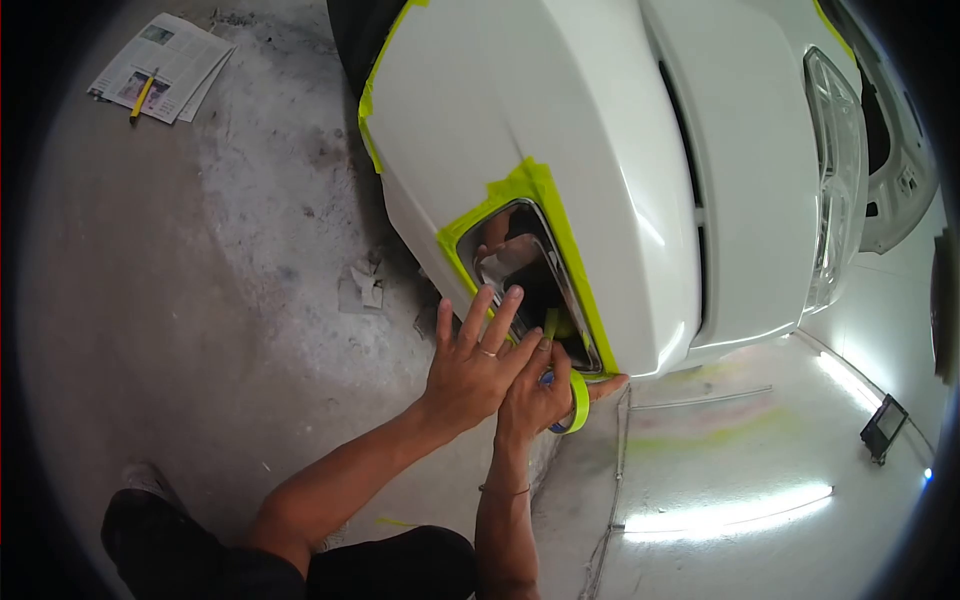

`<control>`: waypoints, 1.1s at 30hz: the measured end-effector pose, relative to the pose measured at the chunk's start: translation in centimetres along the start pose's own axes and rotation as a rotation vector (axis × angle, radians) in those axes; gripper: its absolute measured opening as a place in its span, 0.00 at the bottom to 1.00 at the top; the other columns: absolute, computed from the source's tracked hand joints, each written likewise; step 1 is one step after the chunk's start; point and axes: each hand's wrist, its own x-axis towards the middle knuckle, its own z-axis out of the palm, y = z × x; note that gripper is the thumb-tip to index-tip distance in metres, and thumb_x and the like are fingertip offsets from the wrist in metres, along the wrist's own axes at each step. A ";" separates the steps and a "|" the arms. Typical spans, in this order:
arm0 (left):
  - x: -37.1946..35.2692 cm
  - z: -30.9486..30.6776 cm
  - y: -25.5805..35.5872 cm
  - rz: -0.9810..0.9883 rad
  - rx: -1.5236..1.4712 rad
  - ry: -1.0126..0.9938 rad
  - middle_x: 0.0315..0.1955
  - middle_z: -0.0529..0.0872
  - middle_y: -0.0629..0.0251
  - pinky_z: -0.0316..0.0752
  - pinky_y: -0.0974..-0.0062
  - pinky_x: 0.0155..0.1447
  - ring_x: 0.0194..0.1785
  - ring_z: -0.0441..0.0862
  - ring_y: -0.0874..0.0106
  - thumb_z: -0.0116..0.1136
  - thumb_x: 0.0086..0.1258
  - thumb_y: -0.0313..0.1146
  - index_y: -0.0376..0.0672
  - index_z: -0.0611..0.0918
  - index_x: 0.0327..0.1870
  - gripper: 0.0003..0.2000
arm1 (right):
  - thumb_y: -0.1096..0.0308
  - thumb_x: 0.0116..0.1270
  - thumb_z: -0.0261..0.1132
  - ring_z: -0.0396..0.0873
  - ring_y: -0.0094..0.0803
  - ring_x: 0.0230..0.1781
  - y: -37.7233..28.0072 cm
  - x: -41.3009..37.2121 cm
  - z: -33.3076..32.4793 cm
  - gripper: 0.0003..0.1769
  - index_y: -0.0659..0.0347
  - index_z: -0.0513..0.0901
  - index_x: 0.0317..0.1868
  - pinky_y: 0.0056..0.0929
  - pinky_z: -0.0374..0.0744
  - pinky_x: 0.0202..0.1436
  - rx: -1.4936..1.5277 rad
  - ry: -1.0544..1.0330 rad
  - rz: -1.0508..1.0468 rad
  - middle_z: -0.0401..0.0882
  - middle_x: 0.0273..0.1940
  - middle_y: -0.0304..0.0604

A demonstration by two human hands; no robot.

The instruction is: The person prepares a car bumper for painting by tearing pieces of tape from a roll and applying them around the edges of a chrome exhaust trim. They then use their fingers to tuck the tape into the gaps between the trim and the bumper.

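Observation:
The fingers of my left hand (468, 365) are spread over the lower edge of a dark, glossy lamp recess (525, 235) with a chrome frame. A ring shows on one finger, and its index fingertip meets my right hand. My right hand (535, 395) is closed round a roll of yellow-green masking tape (580, 403), one finger stretched along the bumper edge. A short piece of the same tape (551, 322) rises by its thumb. More masking tape (570, 255) borders the frame on the white bumper (590, 130).
Folded newspapers (165, 70) lie on the grey floor with a yellow cutter (144, 97) on top. Paper scraps (367, 288) are near the bumper. A headlight (830, 180) sits at the right. Beyond is a white wall (690, 460) with a lit tube lamp (735, 512).

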 end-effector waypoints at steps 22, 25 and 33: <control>1.9 3.1 -2.6 0.133 0.032 0.067 0.77 0.54 0.50 0.37 0.31 0.76 0.81 0.40 0.44 0.62 0.69 0.47 0.57 0.87 0.47 0.11 | 0.63 0.66 0.70 0.54 0.70 0.73 1.2 1.0 1.4 0.10 0.58 0.90 0.42 0.65 0.56 0.72 -0.256 0.078 -0.117 0.69 0.63 0.78; 2.1 3.3 -3.1 0.153 0.046 0.058 0.77 0.54 0.50 0.39 0.30 0.75 0.81 0.40 0.44 0.62 0.69 0.48 0.58 0.87 0.46 0.10 | 0.65 0.68 0.67 0.83 0.52 0.43 1.1 1.0 1.7 0.09 0.61 0.89 0.42 0.45 0.75 0.55 -0.238 0.091 -0.023 0.88 0.36 0.57; 2.4 1.0 -3.4 0.219 -0.053 0.153 0.70 0.68 0.52 0.56 0.41 0.75 0.76 0.61 0.52 0.64 0.68 0.44 0.56 0.88 0.46 0.10 | 0.64 0.66 0.70 0.82 0.45 0.31 1.6 1.2 2.2 0.11 0.65 0.88 0.38 0.39 0.77 0.42 -0.328 0.240 -0.354 0.87 0.30 0.56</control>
